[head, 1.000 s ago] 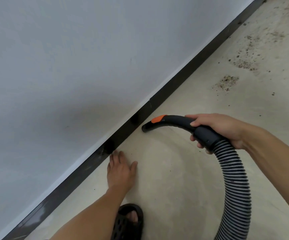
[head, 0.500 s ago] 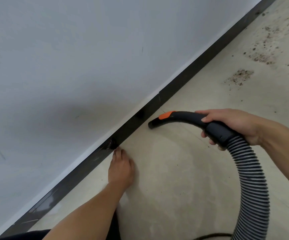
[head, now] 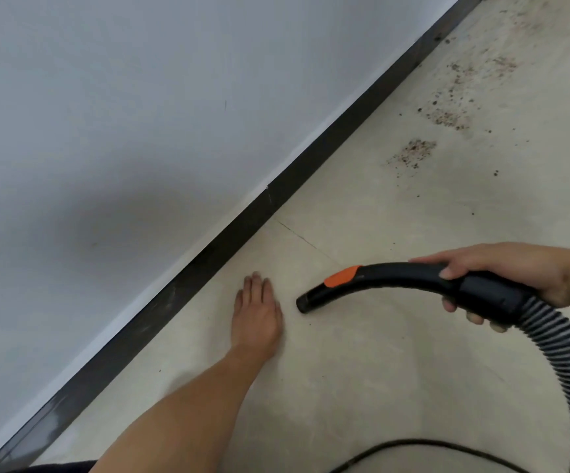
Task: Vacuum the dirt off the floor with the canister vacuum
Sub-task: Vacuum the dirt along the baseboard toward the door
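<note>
hose handle (head: pixel 396 273) has backed off the baseboard (head: pixel 208 256), its length pointing left; right hand (head: pixel 505 273) grips it, left hand (head: pixel 258 314) flat.

Left grip (head: pixel 256 315) rests on the floor (head: pixel 379 370); baseboard (head: pixel 208 257) at its 10 o'clock, hose handle (head: pixel 396 274) at 3, dirt (head: pixel 413 153) at 1.

The baseboard (head: pixel 310 172) and the wall (head: pixel 140 131) above it close one side. Out from the baseboard the floor (head: pixel 362 216) lies open as far as the dirt patches (head: pixel 413 153). Only the left grip (head: pixel 258 315) flat beside it, the vacuum hose handle (head: pixel 396 274) farther out, and a cord (head: pixel 413 441) farthest, interrupt.
</note>
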Tool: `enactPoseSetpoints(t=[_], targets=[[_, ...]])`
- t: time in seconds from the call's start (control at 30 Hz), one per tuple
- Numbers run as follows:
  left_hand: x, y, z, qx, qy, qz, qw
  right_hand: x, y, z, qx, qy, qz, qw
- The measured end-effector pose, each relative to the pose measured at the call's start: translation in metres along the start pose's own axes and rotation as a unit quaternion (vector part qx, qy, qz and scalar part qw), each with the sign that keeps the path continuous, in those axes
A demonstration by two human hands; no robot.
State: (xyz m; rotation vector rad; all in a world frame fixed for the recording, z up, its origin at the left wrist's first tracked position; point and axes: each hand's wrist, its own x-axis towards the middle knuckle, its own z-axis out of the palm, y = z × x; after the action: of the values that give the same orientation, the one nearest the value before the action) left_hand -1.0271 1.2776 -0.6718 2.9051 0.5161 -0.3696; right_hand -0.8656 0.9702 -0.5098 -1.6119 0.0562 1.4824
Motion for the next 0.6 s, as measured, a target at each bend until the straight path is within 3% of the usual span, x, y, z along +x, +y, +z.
enactPoseSetpoints(t=[0.3, 0.5, 0.6], targets=[[0.000, 0.037, 0.017, 0.010, 0.008, 0.088, 0.996, -0.038, 0.040, -0.017, 0.053, 0.019, 0.037, 0.998], [0.025, 0.076, 0.025, 0.001, 0.007, 0.153, 0.988, -0.075, 0.086, -0.041, 0.173, 0.184, 0.007, 0.968], [0.039, 0.091, 0.029, 0.010, 0.014, 0.188, 0.982, -0.080, 0.086, -0.027, 0.187, 0.218, -0.021, 0.958]])
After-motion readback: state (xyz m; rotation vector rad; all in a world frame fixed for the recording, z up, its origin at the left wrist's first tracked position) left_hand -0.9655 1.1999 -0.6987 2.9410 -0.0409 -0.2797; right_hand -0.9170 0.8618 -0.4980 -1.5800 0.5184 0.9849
